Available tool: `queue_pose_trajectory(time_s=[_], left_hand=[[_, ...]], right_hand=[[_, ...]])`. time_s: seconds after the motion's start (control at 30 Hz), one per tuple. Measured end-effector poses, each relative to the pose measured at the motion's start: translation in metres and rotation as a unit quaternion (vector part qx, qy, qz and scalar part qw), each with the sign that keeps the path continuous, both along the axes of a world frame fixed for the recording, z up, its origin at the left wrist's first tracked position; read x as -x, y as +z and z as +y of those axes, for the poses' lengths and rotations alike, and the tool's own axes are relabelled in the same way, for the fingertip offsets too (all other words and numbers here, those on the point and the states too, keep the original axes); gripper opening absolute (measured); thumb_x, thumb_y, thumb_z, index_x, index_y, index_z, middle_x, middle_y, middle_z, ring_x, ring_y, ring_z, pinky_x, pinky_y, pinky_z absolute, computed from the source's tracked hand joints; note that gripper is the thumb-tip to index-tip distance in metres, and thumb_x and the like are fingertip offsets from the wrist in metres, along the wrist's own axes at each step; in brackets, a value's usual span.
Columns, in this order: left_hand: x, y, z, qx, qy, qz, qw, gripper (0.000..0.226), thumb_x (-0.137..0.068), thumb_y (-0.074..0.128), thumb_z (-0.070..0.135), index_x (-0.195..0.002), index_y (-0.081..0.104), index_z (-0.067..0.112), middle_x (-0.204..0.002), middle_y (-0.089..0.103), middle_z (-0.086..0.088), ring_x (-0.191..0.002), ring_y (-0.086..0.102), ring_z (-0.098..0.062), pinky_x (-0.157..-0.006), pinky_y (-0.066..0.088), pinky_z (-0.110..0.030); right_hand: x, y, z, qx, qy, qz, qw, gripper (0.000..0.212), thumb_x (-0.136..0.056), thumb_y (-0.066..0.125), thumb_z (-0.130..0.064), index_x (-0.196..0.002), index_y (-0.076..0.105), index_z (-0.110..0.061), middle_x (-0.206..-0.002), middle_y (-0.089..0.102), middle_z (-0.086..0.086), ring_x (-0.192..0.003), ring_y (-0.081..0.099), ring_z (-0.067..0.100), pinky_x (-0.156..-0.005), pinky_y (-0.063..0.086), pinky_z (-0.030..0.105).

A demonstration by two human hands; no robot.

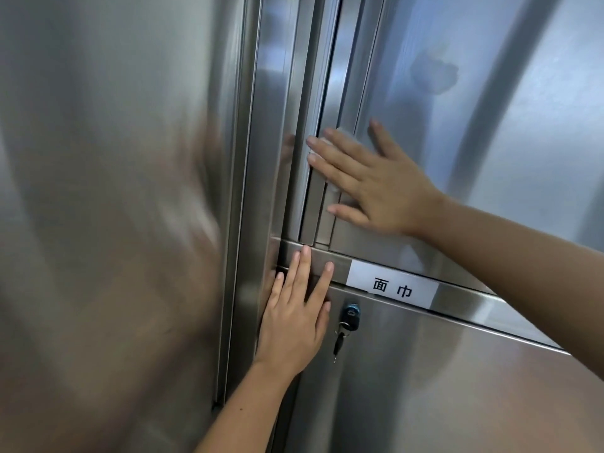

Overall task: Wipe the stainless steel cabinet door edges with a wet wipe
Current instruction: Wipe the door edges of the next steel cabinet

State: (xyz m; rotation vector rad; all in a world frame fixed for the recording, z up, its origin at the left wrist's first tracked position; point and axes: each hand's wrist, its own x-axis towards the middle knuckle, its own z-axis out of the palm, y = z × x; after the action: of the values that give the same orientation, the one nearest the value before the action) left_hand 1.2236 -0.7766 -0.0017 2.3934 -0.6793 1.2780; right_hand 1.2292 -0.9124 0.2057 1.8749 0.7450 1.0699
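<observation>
The left hand (294, 325) is nearest the camera: its forearm enters from the bottom edge, and the palm lies flat with the fingers spread, grasping nothing, against the lower cabinet door (425, 387) at its upper left corner. The fingertips of this hand reach onto the horizontal rail (464, 305) that divides the lower door from the upper one. Just right of the hand, a lock (351, 313) carries a key (340, 338) that hangs down from it. On the rail, right of the fingertips, a white label (392, 284) bears two printed black characters. Above the rail, the right hand (369, 181) presses flat, fingers extended, on the left edge of the upper cabinet door (490, 109). A wet wipe (346, 134) is pinned beneath its fingers; only a pale strip shows between and beyond them, over the vertical door-edge channels (322, 210). The steel panel (114, 191) at far left is blurred.
</observation>
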Motion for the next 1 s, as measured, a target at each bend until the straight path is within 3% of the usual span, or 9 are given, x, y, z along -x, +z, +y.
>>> queue_pose_trajectory(time_s=[0.1,0.27,0.4,0.53,0.8,0.9,1.0], left_hand=[[0.001,0.000,-0.001,0.003,-0.003,0.004,1.000,0.052,-0.092,0.036,0.028,-0.142,0.031,0.016,-0.150,0.023,-0.019,-0.138,0.023,-0.033,-0.104,0.025,-0.050],[0.001,0.000,0.001,0.012,-0.018,0.010,1.000,0.049,-0.092,0.036,0.028,-0.139,0.038,0.014,-0.149,0.024,-0.020,-0.137,0.024,-0.034,-0.104,0.026,-0.051],[-0.001,-0.001,0.002,0.000,-0.015,0.007,1.000,0.052,-0.092,0.036,0.028,-0.143,0.029,0.016,-0.150,0.022,-0.019,-0.138,0.022,-0.033,-0.105,0.023,-0.051],[-0.002,-0.002,0.001,-0.001,-0.004,0.005,1.000,0.054,-0.093,0.035,0.028,-0.145,0.024,0.018,-0.151,0.021,-0.018,-0.139,0.020,-0.031,-0.106,0.022,-0.049],[-0.002,-0.003,0.003,0.001,-0.014,0.005,1.000,0.052,-0.093,0.035,0.028,-0.143,0.029,0.016,-0.150,0.021,-0.019,-0.138,0.021,-0.032,-0.105,0.021,-0.052],[-0.002,-0.003,0.002,-0.006,-0.010,0.008,1.000,0.053,-0.093,0.035,0.028,-0.143,0.029,0.016,-0.151,0.021,-0.019,-0.139,0.021,-0.032,-0.105,0.021,-0.052],[-0.002,-0.003,0.002,-0.005,-0.003,0.010,1.000,0.054,-0.093,0.035,0.028,-0.145,0.026,0.017,-0.151,0.021,-0.017,-0.139,0.020,-0.031,-0.106,0.021,-0.051]], right_hand=[[0.002,-0.014,0.000,-0.003,-0.016,0.003,1.000,0.069,-0.094,0.023,-0.053,-0.145,0.028,-0.006,-0.151,0.025,0.013,-0.140,0.022,0.031,-0.110,0.005,0.054],[0.009,-0.066,-0.005,0.071,-0.049,0.072,0.994,0.070,-0.093,0.016,-0.057,-0.148,0.012,-0.013,-0.154,0.006,0.006,-0.142,0.001,0.026,-0.109,-0.012,0.049],[0.008,-0.048,-0.004,0.076,-0.026,0.075,0.994,0.065,-0.094,0.018,-0.053,-0.146,0.020,-0.015,-0.154,0.017,0.004,-0.141,0.010,0.024,-0.108,-0.012,0.048],[0.003,-0.021,0.000,-0.006,0.001,0.026,1.000,0.065,-0.094,0.025,-0.050,-0.143,0.032,-0.008,-0.149,0.030,0.010,-0.138,0.027,0.028,-0.109,0.004,0.051],[0.012,-0.072,-0.008,0.072,-0.041,0.076,0.994,0.068,-0.093,0.021,-0.056,-0.147,0.021,-0.016,-0.154,0.011,0.003,-0.142,0.008,0.023,-0.110,-0.007,0.049],[0.010,-0.049,-0.007,0.061,-0.006,0.081,0.995,0.063,-0.094,0.025,-0.052,-0.145,0.027,-0.015,-0.152,0.022,0.003,-0.141,0.018,0.024,-0.110,-0.008,0.048],[0.005,-0.017,-0.005,0.000,-0.001,0.029,1.000,0.063,-0.094,0.025,-0.049,-0.143,0.032,-0.010,-0.149,0.031,0.008,-0.138,0.028,0.028,-0.109,0.003,0.050]])
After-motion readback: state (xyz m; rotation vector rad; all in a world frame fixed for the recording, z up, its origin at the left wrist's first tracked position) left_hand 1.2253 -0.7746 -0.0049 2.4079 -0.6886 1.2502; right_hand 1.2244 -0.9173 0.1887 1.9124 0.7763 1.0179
